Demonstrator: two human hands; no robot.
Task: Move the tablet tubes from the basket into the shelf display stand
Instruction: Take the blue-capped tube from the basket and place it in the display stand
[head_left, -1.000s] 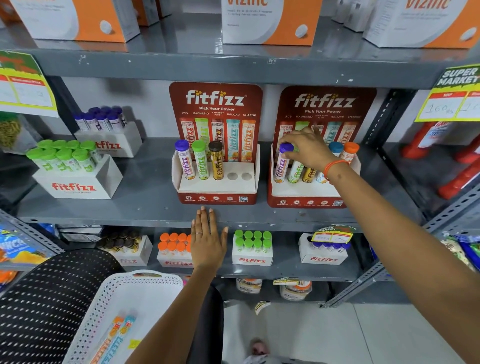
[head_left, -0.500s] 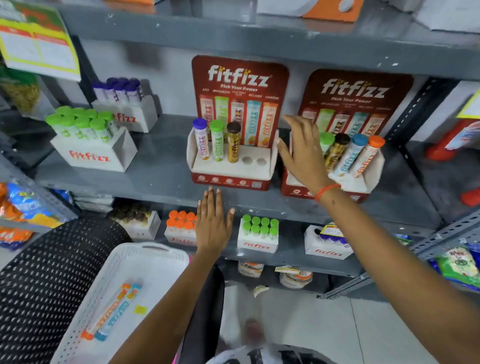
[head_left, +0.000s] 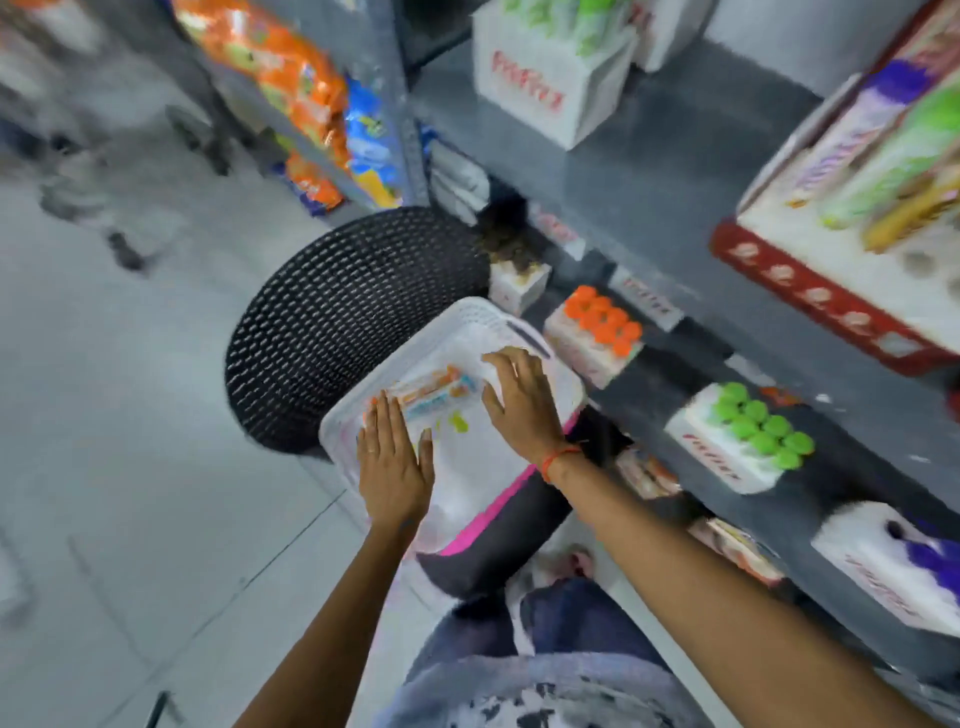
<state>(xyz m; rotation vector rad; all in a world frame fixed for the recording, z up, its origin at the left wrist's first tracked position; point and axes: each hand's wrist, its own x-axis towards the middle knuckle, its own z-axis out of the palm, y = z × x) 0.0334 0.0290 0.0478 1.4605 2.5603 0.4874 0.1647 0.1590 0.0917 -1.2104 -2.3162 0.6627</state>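
The view is blurred and tilted. A white perforated basket (head_left: 467, 322) rests on a black mesh seat, with two tablet tubes (head_left: 434, 392), one orange and one blue, lying inside. My left hand (head_left: 395, 462) hovers flat over the basket's near side, fingers apart, just short of the tubes. Over the basket's right part my right hand (head_left: 522, 410) spreads open beside the tubes, holding nothing. The red and white display stand (head_left: 810, 296) sits on the grey shelf at upper right, with a purple, a green and a dark tube standing in it.
A black mesh chair seat (head_left: 337, 322) stands left of the basket. Small white boxes of orange-capped (head_left: 597, 332), green-capped (head_left: 748, 436) and purple-capped (head_left: 904, 566) tubes line the lower shelf. Snack bags (head_left: 291, 78) hang on the left rack. Grey floor lies to the left.
The view swung down and left from the shelf. My right hand left the right-hand display stand and my left hand left the shelf edge; both now hover over the basket.
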